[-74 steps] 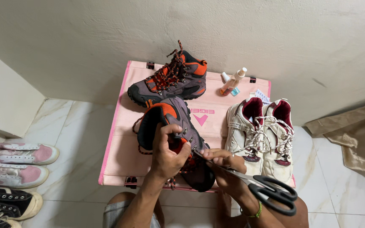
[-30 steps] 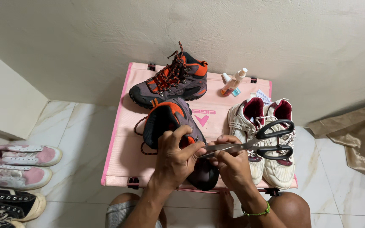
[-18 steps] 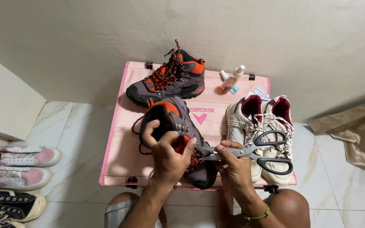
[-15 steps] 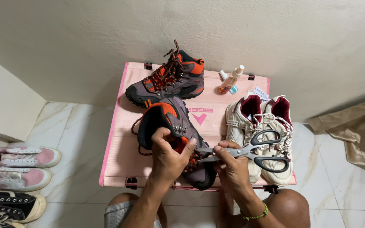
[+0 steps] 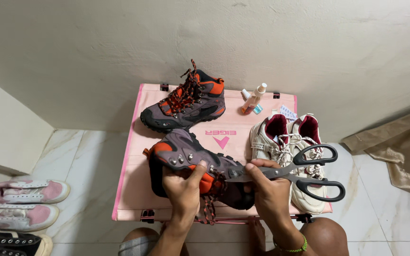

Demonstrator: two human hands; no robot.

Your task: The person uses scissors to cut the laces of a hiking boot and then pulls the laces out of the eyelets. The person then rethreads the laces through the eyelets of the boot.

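- Left hand [image 5: 184,188] first: you've got it clamped around the near boot [image 5: 193,167], thumb up over the grey side, fingers curled under the orange collar, so it's closed tight on that boot.
- Your right hand [image 5: 267,192] is wrapped around the scissors [image 5: 294,173], gripping the blades near the pivot rather than the loops; the two black handle loops stick out to your right, over the white sneakers.
- Scissor tips point left, right at the boot's collar where the lace [image 5: 209,208] hangs down; whether the blades touch the lace, I can't tell, because your fingers cover that spot.
- That boot is tipped onto its side at the front edge of the pink tabletop [image 5: 134,175], metal lace hooks facing up, black sole toward you.
- Its partner, the far boot [image 5: 186,103], stands upright at the back of the tabletop near the wall, laces loose and tangled on top.
- Just right of your hands sits a pair of white sneakers [image 5: 285,147] with dark red lining, side by side, toes toward you.
- Behind them, by the wall, a small spray bottle [image 5: 254,99] lies tilted.
- Down on the floor to your left, three more shoes [image 5: 22,208] are lined up, pink-and-white ones and a black one.
- Over on your right, a tan cloth [image 5: 402,151] lies crumpled on the tiles.
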